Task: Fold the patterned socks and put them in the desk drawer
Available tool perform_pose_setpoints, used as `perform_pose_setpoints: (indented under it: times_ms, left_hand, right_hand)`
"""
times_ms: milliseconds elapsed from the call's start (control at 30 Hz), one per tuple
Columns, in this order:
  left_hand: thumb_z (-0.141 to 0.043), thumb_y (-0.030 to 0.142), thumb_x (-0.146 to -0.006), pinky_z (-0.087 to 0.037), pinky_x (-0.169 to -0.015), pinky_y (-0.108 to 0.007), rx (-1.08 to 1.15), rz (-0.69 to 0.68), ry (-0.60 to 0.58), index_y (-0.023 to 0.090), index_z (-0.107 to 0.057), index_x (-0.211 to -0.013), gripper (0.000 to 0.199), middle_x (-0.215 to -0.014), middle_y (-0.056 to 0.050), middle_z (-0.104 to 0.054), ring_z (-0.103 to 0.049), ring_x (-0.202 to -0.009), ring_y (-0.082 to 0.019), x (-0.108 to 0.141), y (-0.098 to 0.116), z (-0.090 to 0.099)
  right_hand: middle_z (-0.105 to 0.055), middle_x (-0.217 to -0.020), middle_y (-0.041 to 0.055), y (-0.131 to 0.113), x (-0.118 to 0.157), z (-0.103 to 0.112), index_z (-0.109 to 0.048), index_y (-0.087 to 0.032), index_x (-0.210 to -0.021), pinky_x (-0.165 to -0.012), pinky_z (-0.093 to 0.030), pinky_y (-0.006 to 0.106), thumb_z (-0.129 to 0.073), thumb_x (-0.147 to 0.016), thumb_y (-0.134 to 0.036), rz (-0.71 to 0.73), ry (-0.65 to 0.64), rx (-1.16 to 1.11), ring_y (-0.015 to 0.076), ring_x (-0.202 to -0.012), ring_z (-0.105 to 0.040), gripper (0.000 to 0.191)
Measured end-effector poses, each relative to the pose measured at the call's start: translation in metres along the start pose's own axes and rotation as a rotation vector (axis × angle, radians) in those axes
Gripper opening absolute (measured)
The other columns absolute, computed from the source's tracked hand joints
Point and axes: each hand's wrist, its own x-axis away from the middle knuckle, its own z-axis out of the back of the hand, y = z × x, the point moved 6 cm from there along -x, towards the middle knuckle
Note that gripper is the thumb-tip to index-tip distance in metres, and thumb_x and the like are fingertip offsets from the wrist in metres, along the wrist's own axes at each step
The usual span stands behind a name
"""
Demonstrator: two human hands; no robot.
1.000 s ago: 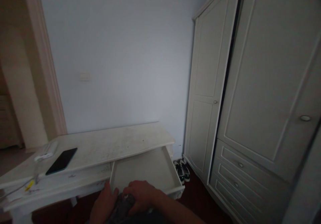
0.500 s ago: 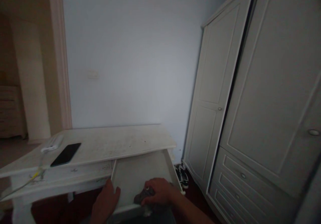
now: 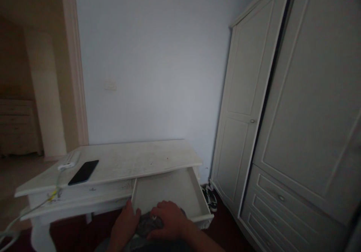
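Clutching one grey cloth (image 3: pixel 145 224) — one right hand (image 3: pixel 169 219); gripping one pulled-out drawer (image 3: pixel 170 190) — one left hand (image 3: pixel 125 221).

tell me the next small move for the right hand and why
Perhaps slide the grey cloth rightward along the front of the open drawer: the right hand holds it near the front left corner, and the left hand is at the drawer's left side.

Left hand (image 3: pixel 125 222) with thumb (image 3: pixel 138 213) spread, right hand (image 3: pixel 168 220) curled palm-down, close together
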Motion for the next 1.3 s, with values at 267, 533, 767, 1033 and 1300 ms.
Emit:
perform_pose_setpoints:
  times_ms: [267,533,767,1033,1300]
  left_hand:
    - [-0.027,0.034,-0.104,-0.047,-0.112,-0.044,0.026,-0.002,-0.018,0.006,-0.044,-0.147,0.054,-0.147,-0.026,-0.064,-0.067,-0.132,-0.032,0.0,-0.002,-0.003]
    - [-0.029,0.03,-0.103,-0.043,-0.117,-0.04,0.014,0.014,-0.004,0.006,-0.041,-0.148,0.052,-0.153,-0.024,-0.061,-0.063,-0.138,-0.029,0.005,0.005,0.008]
    - [-0.029,0.032,-0.104,-0.045,-0.116,-0.045,-0.013,0.011,-0.039,0.008,-0.041,-0.146,0.051,-0.151,-0.025,-0.062,-0.064,-0.137,-0.033,0.007,0.005,0.01]
    - [-0.029,0.033,-0.104,-0.047,-0.114,-0.042,-0.005,-0.01,-0.013,0.01,-0.041,-0.146,0.05,-0.152,-0.023,-0.062,-0.065,-0.137,-0.031,0.001,-0.003,0.004]
    - [-0.029,0.033,-0.103,-0.048,-0.113,-0.042,-0.02,-0.019,0.002,0.009,-0.045,-0.144,0.051,-0.151,-0.024,-0.062,-0.067,-0.134,-0.032,0.003,0.001,0.007]
  right_hand:
    - [-0.072,-0.121,0.0071,0.046,0.044,0.03,-0.069,-0.029,-0.128,-0.097,-0.045,0.038,-0.077,-0.08,-0.08,-0.118,-0.044,-0.089,0.031,-0.113,-0.066,0.071]
    - [-0.074,-0.117,0.0054,0.075,0.073,0.05,-0.071,-0.027,-0.121,-0.092,-0.044,0.034,-0.085,-0.072,-0.074,-0.259,0.0,-0.181,0.0294,-0.108,-0.066,0.069]
    - [-0.075,-0.114,0.0052,0.07,0.068,0.049,-0.074,-0.026,-0.12,-0.091,-0.045,0.035,-0.083,-0.071,-0.077,-0.238,0.01,-0.194,0.0304,-0.106,-0.068,0.071]
    - [-0.075,-0.116,0.0057,0.071,0.069,0.047,-0.071,-0.028,-0.122,-0.093,-0.045,0.035,-0.083,-0.071,-0.079,-0.243,0.016,-0.188,0.0303,-0.108,-0.068,0.073]
    - [-0.075,-0.113,0.0056,0.071,0.07,0.048,-0.07,-0.027,-0.119,-0.089,-0.045,0.034,-0.081,-0.073,-0.081,-0.225,0.016,-0.151,0.0293,-0.103,-0.069,0.072]
